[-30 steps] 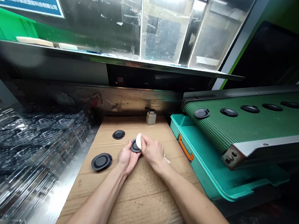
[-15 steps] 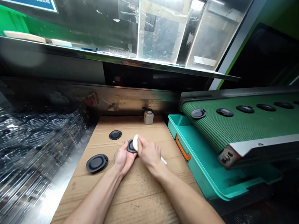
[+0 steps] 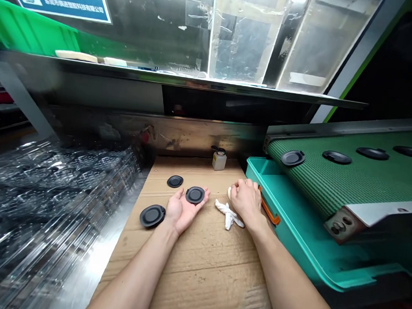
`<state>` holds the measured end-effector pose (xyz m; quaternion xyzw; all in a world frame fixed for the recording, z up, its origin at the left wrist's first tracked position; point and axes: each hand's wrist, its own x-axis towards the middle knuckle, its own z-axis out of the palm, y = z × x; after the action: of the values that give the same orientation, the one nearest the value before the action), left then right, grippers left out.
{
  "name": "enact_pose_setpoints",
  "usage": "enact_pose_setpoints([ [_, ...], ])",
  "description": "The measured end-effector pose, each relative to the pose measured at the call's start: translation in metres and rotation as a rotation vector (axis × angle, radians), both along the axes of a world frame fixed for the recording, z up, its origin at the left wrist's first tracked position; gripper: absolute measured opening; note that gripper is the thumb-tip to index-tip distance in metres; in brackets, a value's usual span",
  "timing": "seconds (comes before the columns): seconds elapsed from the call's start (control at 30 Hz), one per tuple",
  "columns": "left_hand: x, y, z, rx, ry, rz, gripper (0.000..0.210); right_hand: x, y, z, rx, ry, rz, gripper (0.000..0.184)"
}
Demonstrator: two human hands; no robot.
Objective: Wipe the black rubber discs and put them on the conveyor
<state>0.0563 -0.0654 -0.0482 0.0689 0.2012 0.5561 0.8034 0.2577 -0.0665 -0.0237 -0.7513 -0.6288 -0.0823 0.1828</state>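
Note:
My left hand is palm up, with a round black plastic lid lying across its fingers. Over the cardboard's right side, my right hand is curled around a white round pad; most of the pad is hidden behind the fingers. Just left of that hand lies a crumpled white cloth. One black lid rests flat on the cardboard beyond my left hand. Left of my wrist is a small stack of black lids.
A small white bottle stands at the back of the cardboard sheet. To the right, a teal bin with an orange handle sits below a green conveyor belt carrying several black lids. Clear plastic trays are piled at left.
My right hand has moved right with the pad, away from the lid, uncovering the white cloth. My left hand has opened flatter beneath the lid. The view has shifted left.

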Motion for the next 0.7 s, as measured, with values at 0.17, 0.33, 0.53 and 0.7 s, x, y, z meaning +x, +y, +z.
enact_pose_setpoints([
  [0.17, -0.004, 0.002, 0.001, 0.014, 0.051, -0.001, 0.039, -0.003, -0.014, 0.007, -0.307, 0.068, 0.281, 0.037],
  [0.33, 0.001, 0.000, -0.001, 0.185, 0.307, 0.066, 0.030, -0.001, -0.013, -0.001, -0.355, 0.054, 0.427, 0.021],
  [0.53, 0.020, -0.015, -0.002, 0.665, 0.928, 0.398, 0.083, -0.005, -0.011, -0.004, -0.378, 0.070, 0.417, 0.025],
  [0.7, 0.026, -0.023, -0.003, 0.989, 1.301, 0.550, 0.098, -0.004, -0.009, -0.005, -0.422, 0.091, 0.438, 0.031],
])
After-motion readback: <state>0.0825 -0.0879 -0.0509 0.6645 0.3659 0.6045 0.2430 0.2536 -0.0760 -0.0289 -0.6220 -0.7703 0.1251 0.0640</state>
